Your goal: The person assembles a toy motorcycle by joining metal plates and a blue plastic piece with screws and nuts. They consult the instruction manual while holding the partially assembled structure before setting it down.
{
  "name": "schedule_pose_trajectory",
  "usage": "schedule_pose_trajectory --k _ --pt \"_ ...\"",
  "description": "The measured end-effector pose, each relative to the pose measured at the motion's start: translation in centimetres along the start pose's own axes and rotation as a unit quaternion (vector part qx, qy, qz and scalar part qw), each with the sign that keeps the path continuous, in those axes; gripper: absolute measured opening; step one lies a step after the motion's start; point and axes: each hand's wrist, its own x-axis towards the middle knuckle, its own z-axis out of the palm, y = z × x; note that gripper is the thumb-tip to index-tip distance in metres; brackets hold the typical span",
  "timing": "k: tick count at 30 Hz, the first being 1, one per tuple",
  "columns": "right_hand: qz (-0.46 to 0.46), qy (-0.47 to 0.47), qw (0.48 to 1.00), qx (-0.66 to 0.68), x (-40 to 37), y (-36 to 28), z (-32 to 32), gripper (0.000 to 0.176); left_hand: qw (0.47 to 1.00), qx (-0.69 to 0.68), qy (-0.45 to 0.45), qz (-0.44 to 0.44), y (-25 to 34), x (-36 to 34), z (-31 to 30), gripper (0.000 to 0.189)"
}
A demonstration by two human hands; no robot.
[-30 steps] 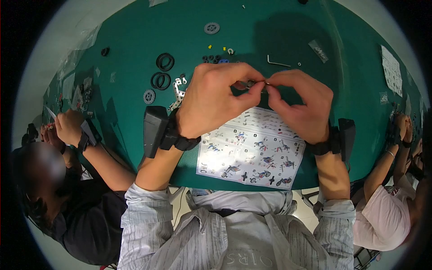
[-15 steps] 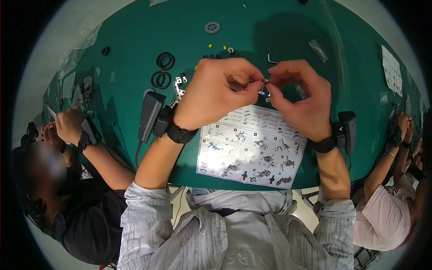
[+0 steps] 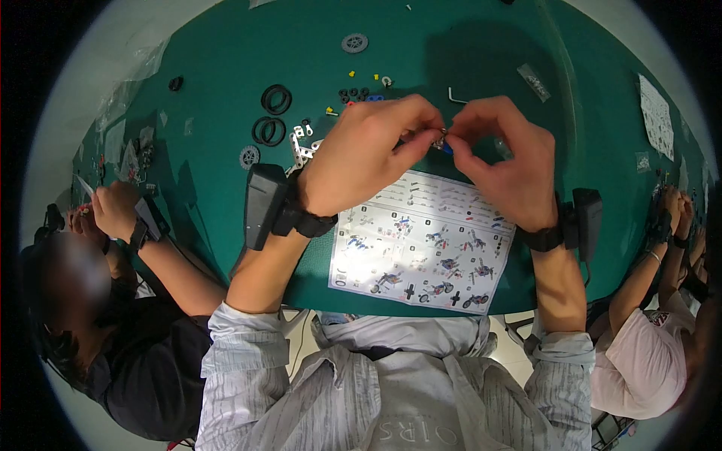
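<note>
Above the top edge of a printed instruction sheet [image 3: 421, 248], both my hands meet fingertip to fingertip. My left hand [image 3: 372, 154] is closed, its thumb and forefinger pinching a small metal-and-blue part [image 3: 444, 145]. My right hand [image 3: 508, 154] pinches the same part from the other side. Fingertips hide much of it. Left of my left hand lie white perforated pieces [image 3: 299, 150]. Beyond it are small black pieces [image 3: 353, 95] and a blue piece [image 3: 375, 98]. An L-shaped hex key [image 3: 456, 98] lies beyond my right hand.
Black rubber rings [image 3: 276, 99] and grey wheels [image 3: 355, 43] lie on the green table [image 3: 226, 45]. A small plastic bag [image 3: 534, 83] is at the back right. A co-worker's hand [image 3: 116, 213] is at the left, more people's hands [image 3: 673, 207] at the right.
My left hand has shifted slightly right and turned, uncovering the grey wheel, black pieces and blue piece. The pinched part has turned between my fingertips, with less of it showing.
</note>
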Motion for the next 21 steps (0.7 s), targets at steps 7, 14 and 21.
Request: schedule_pose_trajectory --k 7,14,21 --pt "-0.015 -0.005 0.999 -0.033 0.0 -0.2 -0.2 0.024 0.992 0.086 0.064 0.061 0.2 -0.5 1.7 0.015" --pt "-0.015 0.004 1.0 -0.025 0.1 0.1 -0.3 0.023 0.995 0.076 0.034 0.051 0.4 -0.1 0.6 0.013" --pt "0.077 0.15 0.983 0.075 0.7 0.7 -1.2 0.019 0.982 -0.124 0.131 -0.052 -2.0 0.5 -3.2 0.021"
